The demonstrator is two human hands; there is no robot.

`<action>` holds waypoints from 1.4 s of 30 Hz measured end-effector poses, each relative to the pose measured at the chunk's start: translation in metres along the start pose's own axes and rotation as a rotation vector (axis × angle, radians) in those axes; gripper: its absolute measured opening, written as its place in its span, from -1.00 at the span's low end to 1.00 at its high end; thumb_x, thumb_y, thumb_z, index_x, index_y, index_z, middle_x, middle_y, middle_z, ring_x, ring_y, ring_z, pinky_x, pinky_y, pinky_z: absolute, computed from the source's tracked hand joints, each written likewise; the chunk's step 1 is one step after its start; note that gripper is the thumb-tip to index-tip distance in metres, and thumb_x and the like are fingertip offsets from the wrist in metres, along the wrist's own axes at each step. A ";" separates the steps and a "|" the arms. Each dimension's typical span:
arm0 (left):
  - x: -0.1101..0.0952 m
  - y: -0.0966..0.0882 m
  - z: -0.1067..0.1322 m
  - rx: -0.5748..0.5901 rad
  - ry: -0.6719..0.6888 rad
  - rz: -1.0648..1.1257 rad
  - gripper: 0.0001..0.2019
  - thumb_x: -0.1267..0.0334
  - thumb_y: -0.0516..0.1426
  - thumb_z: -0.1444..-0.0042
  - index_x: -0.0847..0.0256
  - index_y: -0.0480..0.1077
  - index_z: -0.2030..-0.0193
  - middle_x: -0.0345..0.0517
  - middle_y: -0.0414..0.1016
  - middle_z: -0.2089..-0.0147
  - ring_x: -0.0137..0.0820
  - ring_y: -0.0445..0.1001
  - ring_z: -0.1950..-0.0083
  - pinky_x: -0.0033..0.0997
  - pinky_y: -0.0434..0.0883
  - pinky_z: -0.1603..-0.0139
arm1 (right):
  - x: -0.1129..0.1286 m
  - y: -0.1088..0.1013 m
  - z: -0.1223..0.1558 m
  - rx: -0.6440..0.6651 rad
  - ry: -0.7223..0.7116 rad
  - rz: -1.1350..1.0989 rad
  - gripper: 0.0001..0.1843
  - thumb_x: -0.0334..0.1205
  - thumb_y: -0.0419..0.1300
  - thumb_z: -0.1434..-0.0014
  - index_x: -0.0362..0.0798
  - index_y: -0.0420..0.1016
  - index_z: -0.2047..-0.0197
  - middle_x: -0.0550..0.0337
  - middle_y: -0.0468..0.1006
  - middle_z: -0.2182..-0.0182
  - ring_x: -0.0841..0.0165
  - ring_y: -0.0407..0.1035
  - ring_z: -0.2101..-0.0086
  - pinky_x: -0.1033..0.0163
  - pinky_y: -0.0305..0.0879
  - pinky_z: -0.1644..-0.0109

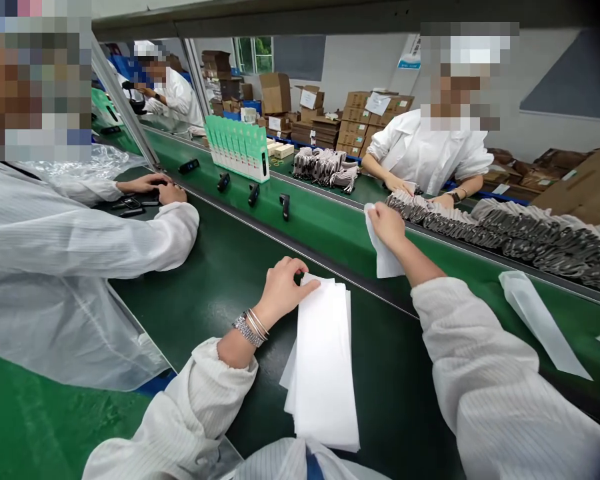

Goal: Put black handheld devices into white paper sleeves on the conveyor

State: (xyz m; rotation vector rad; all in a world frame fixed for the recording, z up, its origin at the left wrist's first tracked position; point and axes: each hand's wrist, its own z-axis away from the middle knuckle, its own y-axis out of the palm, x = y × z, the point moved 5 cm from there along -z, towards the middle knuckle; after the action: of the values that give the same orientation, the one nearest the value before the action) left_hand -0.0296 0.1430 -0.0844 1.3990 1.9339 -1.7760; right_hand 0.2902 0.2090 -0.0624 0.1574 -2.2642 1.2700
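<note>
The left hand (281,289) pinches the upper corner of the white stack (326,363); the right hand (389,225), fingers closed, grips one white sheet (387,261).

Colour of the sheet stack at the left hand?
The sheet stack is plain white; best seen in the head view.

Before you, the dark green surface (220,293) bears a stack of white sheets (326,363), its edges unevenly fanned. Left of the stack, you have black parts (132,213) on the same surface. Beyond the stack runs a brighter green strip (325,230), with four small black devices (285,207) and upright green-and-white boxes (237,150) left of the stack, and a loose white slip (545,325) to its right.
</note>
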 end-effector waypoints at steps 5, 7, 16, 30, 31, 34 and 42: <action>-0.015 0.005 0.004 -0.003 0.153 -0.051 -0.84 0.32 0.09 -0.25 0.19 0.40 0.36 -0.22 0.41 0.34 -0.38 0.34 0.22 -0.29 0.17 0.12 | 0.039 0.070 0.000 0.276 -0.221 0.155 -0.54 -0.30 0.13 -0.21 -0.03 0.32 -0.19 -0.07 0.42 0.01 0.11 0.32 0.00 0.05 0.24 -0.09; -0.018 0.006 0.006 -0.010 0.187 -0.078 -0.79 0.27 0.04 -0.31 0.19 0.39 0.36 -0.21 0.42 0.33 -0.38 0.33 0.22 -0.28 0.15 0.11 | 0.073 0.103 0.004 0.424 -0.314 0.058 -0.39 -0.24 0.14 -0.22 0.05 0.16 -0.33 -0.01 0.45 0.03 0.17 0.37 0.06 0.12 0.30 -0.03; -0.016 0.009 0.011 -0.022 0.234 -0.068 -0.80 0.31 -0.01 -0.36 0.16 0.39 0.26 -0.24 0.50 0.26 -0.41 0.36 0.21 -0.25 0.16 0.04 | 0.131 0.182 -0.016 0.548 -0.283 0.126 -0.43 -0.06 0.10 -0.31 0.09 0.19 -0.35 -0.11 0.33 -0.13 0.05 0.29 -0.09 -0.02 0.20 -0.18; -0.024 0.003 0.009 -0.041 0.310 -0.089 -0.83 0.28 0.00 -0.34 0.17 0.37 0.25 -0.16 0.44 0.17 -0.36 0.37 0.07 -0.23 0.17 -0.10 | 0.022 0.090 0.012 0.432 -0.054 0.097 -0.53 -0.44 0.10 -0.15 -0.08 0.23 -0.14 -0.17 0.43 0.02 0.02 0.35 0.01 -0.12 0.19 -0.12; -0.024 0.003 0.009 -0.058 0.314 -0.086 -0.84 0.27 0.02 -0.33 0.17 0.38 0.26 -0.15 0.42 0.16 -0.35 0.37 0.05 -0.22 0.16 -0.11 | 0.019 0.087 0.015 0.431 -0.043 0.055 -0.53 -0.43 0.08 -0.16 -0.07 0.21 -0.15 -0.14 0.43 0.02 0.04 0.35 0.01 -0.11 0.21 -0.12; -0.022 -0.001 0.009 -0.107 0.316 -0.081 -0.85 0.25 0.08 -0.30 0.18 0.39 0.30 -0.16 0.39 0.17 -0.36 0.37 0.06 -0.21 0.16 -0.13 | 0.021 0.075 0.026 0.413 0.012 -0.093 -0.49 -0.35 0.00 -0.23 -0.03 0.04 -0.23 0.00 0.47 0.12 0.19 0.44 0.15 0.01 0.36 0.00; -0.020 -0.003 0.008 -0.127 0.316 -0.073 -0.89 0.27 0.20 -0.19 0.19 0.39 0.34 -0.16 0.40 0.14 -0.33 0.38 0.03 -0.20 0.18 -0.11 | 0.089 0.000 0.095 0.318 -0.021 -1.310 0.21 -0.13 0.46 0.11 0.34 -0.33 -0.35 0.25 0.45 0.15 0.28 0.48 0.21 0.00 0.49 0.08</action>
State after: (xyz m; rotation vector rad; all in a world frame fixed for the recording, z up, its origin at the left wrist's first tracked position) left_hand -0.0240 0.1261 -0.0712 1.6654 2.2342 -1.5018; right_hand 0.1776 0.1450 -0.0572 1.4617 -1.3514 0.8027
